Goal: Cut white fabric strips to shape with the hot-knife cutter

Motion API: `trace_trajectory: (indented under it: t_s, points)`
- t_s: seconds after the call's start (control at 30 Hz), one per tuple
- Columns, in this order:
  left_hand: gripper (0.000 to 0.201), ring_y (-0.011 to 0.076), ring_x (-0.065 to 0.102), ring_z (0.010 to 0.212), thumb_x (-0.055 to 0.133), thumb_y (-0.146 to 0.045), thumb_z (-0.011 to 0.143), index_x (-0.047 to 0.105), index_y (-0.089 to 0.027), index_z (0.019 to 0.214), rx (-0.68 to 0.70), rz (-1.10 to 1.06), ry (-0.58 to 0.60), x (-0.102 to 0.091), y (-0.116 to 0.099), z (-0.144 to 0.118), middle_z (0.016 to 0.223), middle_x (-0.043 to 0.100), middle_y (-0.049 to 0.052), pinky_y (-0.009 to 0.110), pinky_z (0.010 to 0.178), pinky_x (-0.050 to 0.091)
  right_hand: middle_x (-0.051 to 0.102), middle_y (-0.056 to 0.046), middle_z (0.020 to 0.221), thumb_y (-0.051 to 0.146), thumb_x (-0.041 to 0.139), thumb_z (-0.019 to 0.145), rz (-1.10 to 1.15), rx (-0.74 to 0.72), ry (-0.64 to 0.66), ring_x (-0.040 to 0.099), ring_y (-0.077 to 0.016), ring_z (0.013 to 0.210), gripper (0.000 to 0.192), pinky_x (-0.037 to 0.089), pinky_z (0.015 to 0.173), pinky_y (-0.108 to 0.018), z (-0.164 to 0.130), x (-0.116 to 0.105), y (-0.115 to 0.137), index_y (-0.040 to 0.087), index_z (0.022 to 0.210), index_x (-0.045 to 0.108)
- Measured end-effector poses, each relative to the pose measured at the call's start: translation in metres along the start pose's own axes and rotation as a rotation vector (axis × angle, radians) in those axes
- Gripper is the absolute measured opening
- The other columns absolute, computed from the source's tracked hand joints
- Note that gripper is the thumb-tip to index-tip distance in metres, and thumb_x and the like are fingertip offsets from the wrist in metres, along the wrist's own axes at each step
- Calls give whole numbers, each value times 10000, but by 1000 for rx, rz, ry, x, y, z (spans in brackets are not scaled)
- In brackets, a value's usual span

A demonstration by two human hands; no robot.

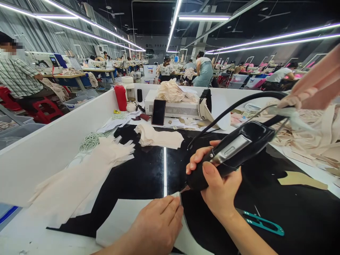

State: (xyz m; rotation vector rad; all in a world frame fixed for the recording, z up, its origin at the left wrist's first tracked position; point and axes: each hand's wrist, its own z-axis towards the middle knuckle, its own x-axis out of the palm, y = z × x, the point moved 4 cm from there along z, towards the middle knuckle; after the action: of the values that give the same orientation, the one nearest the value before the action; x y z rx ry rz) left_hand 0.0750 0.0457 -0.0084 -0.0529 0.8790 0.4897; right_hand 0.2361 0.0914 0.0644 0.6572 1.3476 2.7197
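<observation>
My right hand (pixel 221 191) is wrapped around a black corded power tool (pixel 240 141) with a silver lever along its side. The tool slants down to the left, and its narrow tip is close to my left fingertips. Under my left hand (pixel 159 221) lies a white sheet-like piece (pixel 119 216) with a curved edge. My left fingers are pressed together on that edge, just below the tip; whether the tip touches it I cannot tell. Teal thread snips (pixel 265 223) rest on the black table surface (pixel 255 187) to the right of my right forearm.
Pale fabric strips (pixel 79 173) are stacked at left, beside green elastic cord (pixel 92 141). A smaller fabric stack (pixel 159 137) lies ahead, before a phone (pixel 158 112) and a white machine (pixel 175 108). A tan pattern piece (pixel 302 180) is at right. The tool's cable (pixel 225 113) arches overhead.
</observation>
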Motion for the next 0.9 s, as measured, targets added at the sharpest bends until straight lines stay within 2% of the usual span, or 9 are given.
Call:
trace_trajectory:
  t_s: [0.4, 0.63, 0.77, 0.9]
  points:
    - [214, 223, 720, 1093, 594, -161, 1033, 715, -71, 1184, 5, -8, 21, 5, -1, -2, 1202, 770, 114, 326, 916, 577, 667, 48, 804, 260, 757, 906, -43, -11, -6, 644, -149, 601, 324, 559, 531, -307, -2, 3, 1, 296, 1169, 571]
    - [210, 225, 715, 1109, 626, -173, 1024, 711, -75, 1189, 30, 29, 52, 6, -2, -3, 1212, 769, 122, 327, 915, 571, 652, 48, 803, 341, 809, 879, -15, 13, -38, 629, -145, 584, 399, 562, 537, -315, -1, 4, 1, 288, 1183, 556]
    - [192, 216, 718, 1087, 625, -168, 1020, 727, -80, 1157, 7, 3, 4, 3, -1, 0, 1184, 779, 102, 318, 919, 574, 650, 46, 806, 351, 805, 886, -12, 7, -7, 627, -145, 579, 383, 557, 535, -312, -3, 6, 0, 294, 1175, 560]
    - [187, 206, 721, 1069, 613, -152, 1021, 734, -79, 1143, -6, -6, -17, 2, -1, 2, 1158, 787, 91, 306, 917, 577, 645, 43, 815, 335, 807, 883, -13, 4, -30, 630, -150, 616, 387, 560, 549, -310, -3, 3, 1, 292, 1181, 563]
